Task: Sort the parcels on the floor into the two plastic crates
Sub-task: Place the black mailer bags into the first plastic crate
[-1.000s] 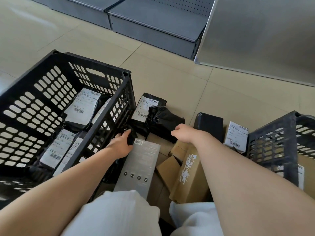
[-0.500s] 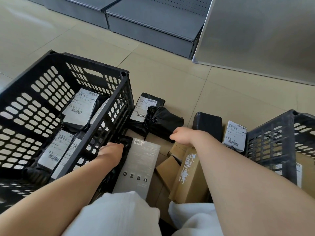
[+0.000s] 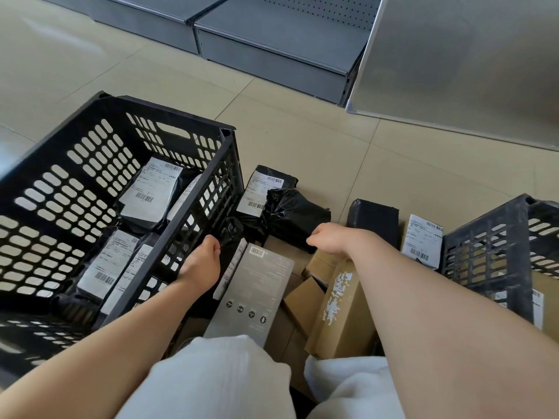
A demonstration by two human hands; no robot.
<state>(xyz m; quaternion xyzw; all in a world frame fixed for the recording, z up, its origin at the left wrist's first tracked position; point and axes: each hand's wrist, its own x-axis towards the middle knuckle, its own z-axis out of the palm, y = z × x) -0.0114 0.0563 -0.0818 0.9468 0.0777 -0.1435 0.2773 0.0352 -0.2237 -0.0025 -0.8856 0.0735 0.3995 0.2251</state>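
the left hand (image 3: pixel 203 261) reaches down in the gap between the big black crate (image 3: pixel 169 234) on the left and the grey box (image 3: pixel 252 293), its fingers curled round a small black wrapped parcel (image 3: pixel 231 232) that sits against the crate's near right wall. the right hand (image 3: pixel 328 238) hovers over the pile with its fingers curled under; whether they grip anything cannot be told from this angle. just beyond it lies a crumpled black bag (image 3: pixel 295 214), and touching that bag's left side is a black mailer (image 3: pixel 266 189) with a white shipping label carrying barcodes and small print too fine to read. the grey box lies flat, a barcode sticker at its far end and a row of four small round icons near its near end, with tiny unreadable text. to its right a brown carton (image 3: pixel 340 309) shows a torn white patch where a label was ripped away, with smaller brown cartons (image 3: pixel 302 297) wedged between it and the grey box. further right stand a black wrapped block (image 3: pixel 373 219) and a parcel with a white barcode label (image 3: pixel 422 241), which leans just beside the second black crate (image 3: pixel 496 252) at the right edge. inside the left crate lie several black mailers (image 3: pixel 151 195), each with a white barcoded label facing up, the print illegible. grey metal shelving (image 3: pixel 272 34) runs along the far side of the tiled floor (image 3: pixel 302 140).
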